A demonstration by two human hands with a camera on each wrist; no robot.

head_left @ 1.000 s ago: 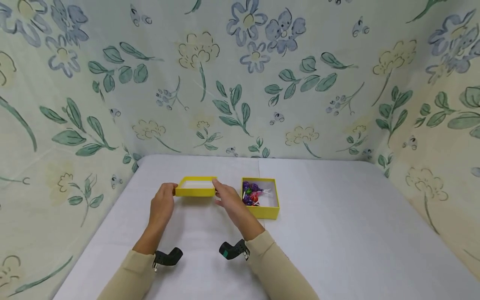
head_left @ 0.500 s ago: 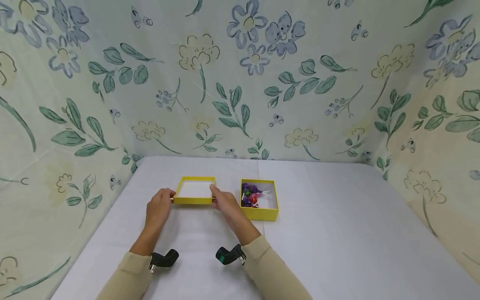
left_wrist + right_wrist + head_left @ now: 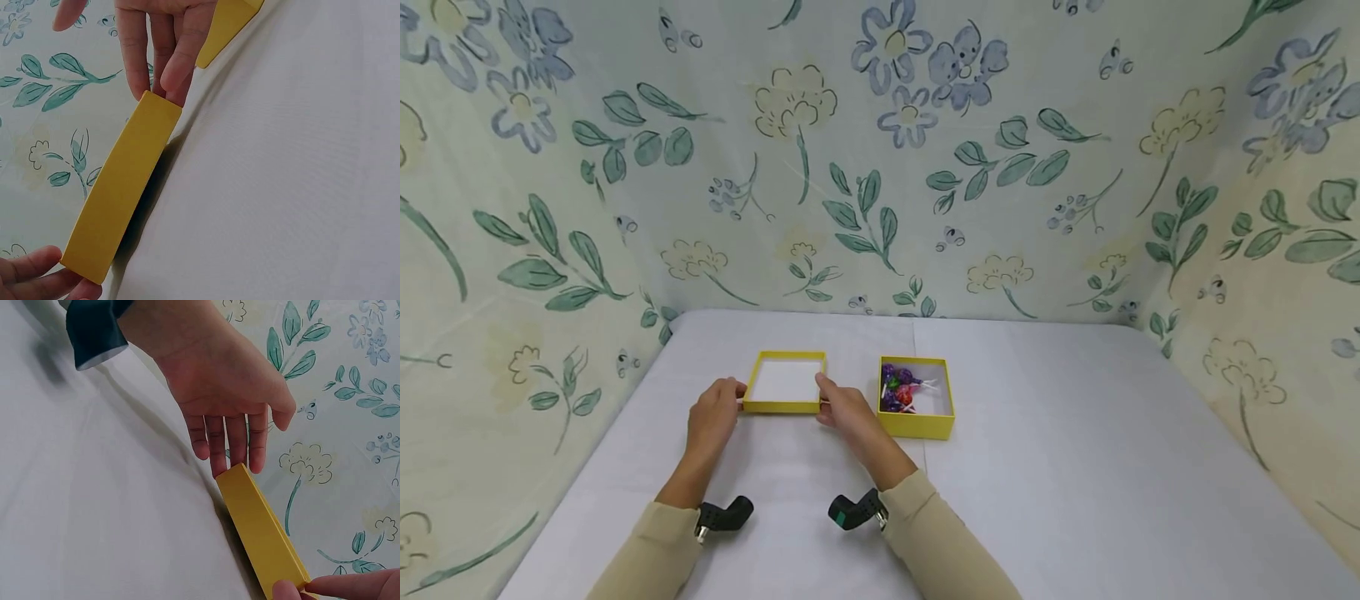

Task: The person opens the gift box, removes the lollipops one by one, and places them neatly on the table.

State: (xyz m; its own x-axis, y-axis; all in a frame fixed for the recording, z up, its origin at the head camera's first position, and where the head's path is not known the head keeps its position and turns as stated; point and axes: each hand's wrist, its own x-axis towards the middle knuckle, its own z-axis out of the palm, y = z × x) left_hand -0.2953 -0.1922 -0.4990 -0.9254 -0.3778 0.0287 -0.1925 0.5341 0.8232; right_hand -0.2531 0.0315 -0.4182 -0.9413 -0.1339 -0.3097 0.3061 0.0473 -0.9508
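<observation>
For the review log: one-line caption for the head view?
Both hands hold the yellow lid on the table, beside the candy box.

Materials and finishes: card, cloth, foil.
Lid (image 3: 785,381): matt yellow card, smooth, white inside. Box (image 3: 917,427) at right: same matt card, holding glossy wrapped sweets (image 3: 898,388). Table cover (image 3: 1075,467): matt white cloth, faintly creased. Walls (image 3: 880,167): matt floral printed fabric.

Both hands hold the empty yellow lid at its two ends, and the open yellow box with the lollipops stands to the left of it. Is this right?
Not quite: the open yellow box with the lollipops stands to the right of the yellow lid, as the head view shows. The rest holds: the left hand and the right hand hold the empty lid at its two ends.
</observation>
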